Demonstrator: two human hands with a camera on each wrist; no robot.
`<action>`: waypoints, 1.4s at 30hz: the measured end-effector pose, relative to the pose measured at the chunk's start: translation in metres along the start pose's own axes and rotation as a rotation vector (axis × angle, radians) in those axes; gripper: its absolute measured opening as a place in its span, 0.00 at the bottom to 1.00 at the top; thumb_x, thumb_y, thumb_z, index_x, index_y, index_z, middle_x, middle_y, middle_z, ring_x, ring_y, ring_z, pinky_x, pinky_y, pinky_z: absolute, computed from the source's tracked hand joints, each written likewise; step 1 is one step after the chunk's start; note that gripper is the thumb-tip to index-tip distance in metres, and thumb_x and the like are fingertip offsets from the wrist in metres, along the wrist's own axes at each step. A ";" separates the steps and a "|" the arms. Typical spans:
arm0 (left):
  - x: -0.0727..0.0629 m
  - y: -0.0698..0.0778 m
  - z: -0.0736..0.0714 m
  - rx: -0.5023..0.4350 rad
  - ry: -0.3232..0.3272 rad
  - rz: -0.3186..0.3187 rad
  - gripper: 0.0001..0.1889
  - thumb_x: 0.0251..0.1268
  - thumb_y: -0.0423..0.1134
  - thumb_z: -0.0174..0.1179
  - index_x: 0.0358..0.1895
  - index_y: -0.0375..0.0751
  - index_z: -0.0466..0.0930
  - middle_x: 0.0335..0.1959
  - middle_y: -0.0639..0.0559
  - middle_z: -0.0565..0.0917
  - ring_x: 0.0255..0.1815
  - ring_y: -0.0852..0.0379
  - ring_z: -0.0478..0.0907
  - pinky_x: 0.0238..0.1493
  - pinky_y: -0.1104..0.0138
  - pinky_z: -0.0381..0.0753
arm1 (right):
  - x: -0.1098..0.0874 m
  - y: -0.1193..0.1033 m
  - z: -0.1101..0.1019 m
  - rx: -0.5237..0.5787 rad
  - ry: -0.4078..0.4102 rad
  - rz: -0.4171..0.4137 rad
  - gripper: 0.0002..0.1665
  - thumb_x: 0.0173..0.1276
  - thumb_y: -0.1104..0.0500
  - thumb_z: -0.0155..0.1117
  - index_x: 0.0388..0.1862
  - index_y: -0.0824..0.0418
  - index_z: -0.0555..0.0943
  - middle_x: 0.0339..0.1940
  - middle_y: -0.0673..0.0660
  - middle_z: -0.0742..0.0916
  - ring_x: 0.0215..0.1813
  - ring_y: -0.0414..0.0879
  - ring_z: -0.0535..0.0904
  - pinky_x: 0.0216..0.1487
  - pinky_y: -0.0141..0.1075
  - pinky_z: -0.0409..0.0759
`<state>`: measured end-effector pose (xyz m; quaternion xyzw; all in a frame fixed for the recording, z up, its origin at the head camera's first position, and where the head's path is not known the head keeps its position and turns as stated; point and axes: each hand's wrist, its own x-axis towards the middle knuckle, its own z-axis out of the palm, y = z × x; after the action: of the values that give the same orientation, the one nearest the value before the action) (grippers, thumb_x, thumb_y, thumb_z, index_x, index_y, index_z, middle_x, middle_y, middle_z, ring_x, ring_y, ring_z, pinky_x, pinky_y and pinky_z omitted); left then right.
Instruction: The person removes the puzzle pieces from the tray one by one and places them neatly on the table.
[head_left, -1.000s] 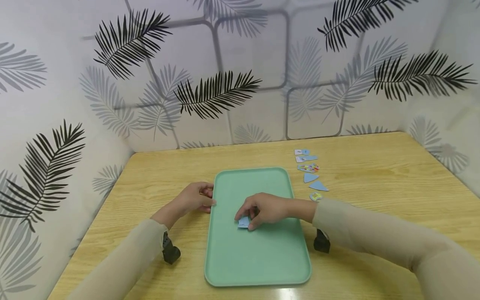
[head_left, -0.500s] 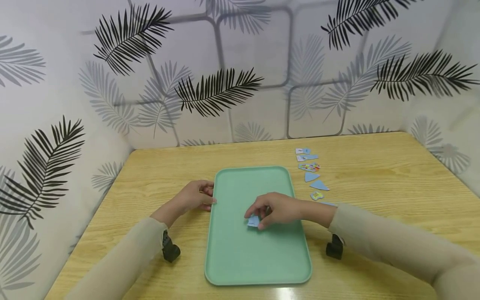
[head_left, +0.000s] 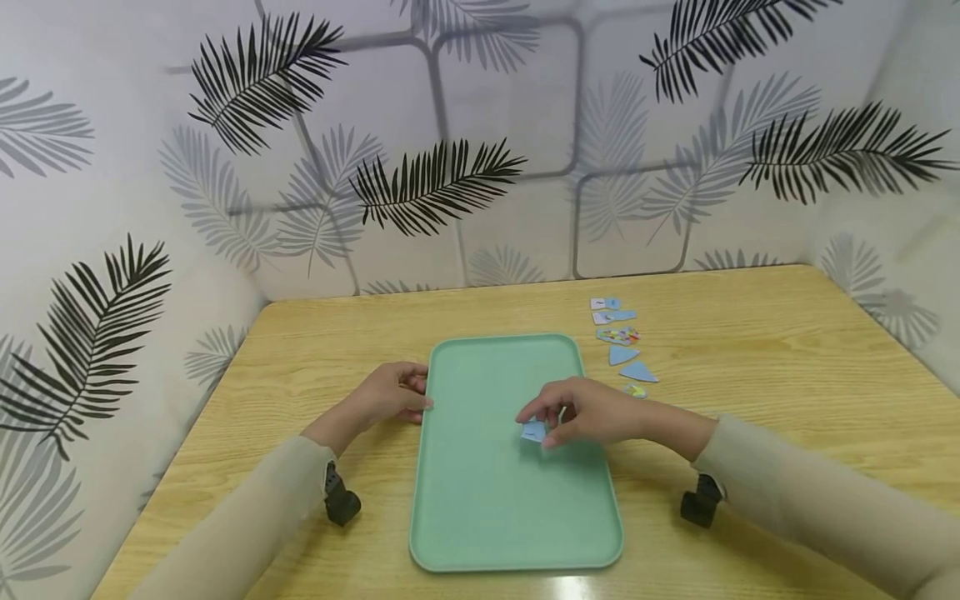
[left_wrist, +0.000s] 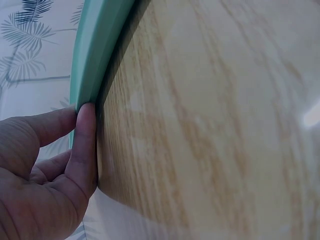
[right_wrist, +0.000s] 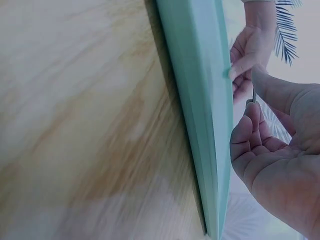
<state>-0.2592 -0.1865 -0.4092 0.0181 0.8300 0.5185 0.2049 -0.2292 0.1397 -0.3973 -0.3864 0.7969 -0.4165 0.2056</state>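
A pale green tray (head_left: 487, 508) lies on the wooden table. At its left rim is my left hand (head_left: 392, 393); in the left wrist view the thumb and a finger pinch the tray's edge (left_wrist: 97, 50). My right hand (head_left: 588, 408) is over the right half of the tray. Between thumb and fingertips it pinches a small light-blue puzzle piece (head_left: 534, 431) with a dark mark printed on it. That piece appears raised off the tray, and the right wrist view catches only its thin edge (right_wrist: 254, 94).
Beyond the tray's right rim, several flat pieces form a column: two white-and-blue ones (head_left: 605, 304), a multicoloured one (head_left: 619, 336), two plain blue triangular ones (head_left: 622, 355) and a yellow-green one (head_left: 635, 390), partly behind the right arm. A leaf-patterned wall (head_left: 510, 217) stands behind the table.
My right hand has moved to the right across the tray, carrying the light-blue puzzle piece with it. The left hand and the tray have stayed in place.
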 end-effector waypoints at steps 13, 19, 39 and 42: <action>-0.001 0.000 0.000 0.012 0.001 -0.003 0.28 0.62 0.24 0.62 0.67 0.30 0.67 0.43 0.42 0.73 0.34 0.53 0.77 0.37 0.63 0.86 | -0.040 0.011 -0.021 -0.006 0.038 0.037 0.21 0.63 0.60 0.71 0.56 0.60 0.83 0.40 0.50 0.82 0.43 0.45 0.76 0.43 0.35 0.80; -0.002 -0.001 -0.001 0.010 0.007 -0.002 0.28 0.62 0.24 0.62 0.67 0.31 0.68 0.42 0.42 0.73 0.34 0.53 0.77 0.37 0.63 0.86 | -0.058 0.019 -0.025 -0.011 0.047 0.042 0.22 0.63 0.59 0.70 0.56 0.61 0.82 0.40 0.51 0.82 0.42 0.45 0.76 0.43 0.35 0.81; -0.002 0.001 0.001 0.013 -0.003 0.011 0.29 0.62 0.24 0.63 0.68 0.30 0.66 0.42 0.42 0.72 0.35 0.53 0.77 0.37 0.63 0.86 | -0.100 0.036 -0.038 -0.021 0.100 0.054 0.22 0.62 0.60 0.71 0.55 0.65 0.82 0.37 0.51 0.82 0.39 0.42 0.77 0.44 0.34 0.81; -0.002 0.001 0.001 0.015 -0.004 0.008 0.29 0.62 0.24 0.63 0.67 0.31 0.67 0.42 0.42 0.72 0.35 0.53 0.77 0.37 0.63 0.86 | -0.105 0.039 -0.039 -0.021 0.110 0.065 0.21 0.62 0.60 0.71 0.54 0.64 0.82 0.39 0.51 0.82 0.40 0.42 0.77 0.45 0.34 0.82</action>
<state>-0.2574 -0.1854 -0.4082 0.0240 0.8334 0.5130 0.2040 -0.2065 0.2559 -0.4065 -0.3390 0.8235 -0.4216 0.1710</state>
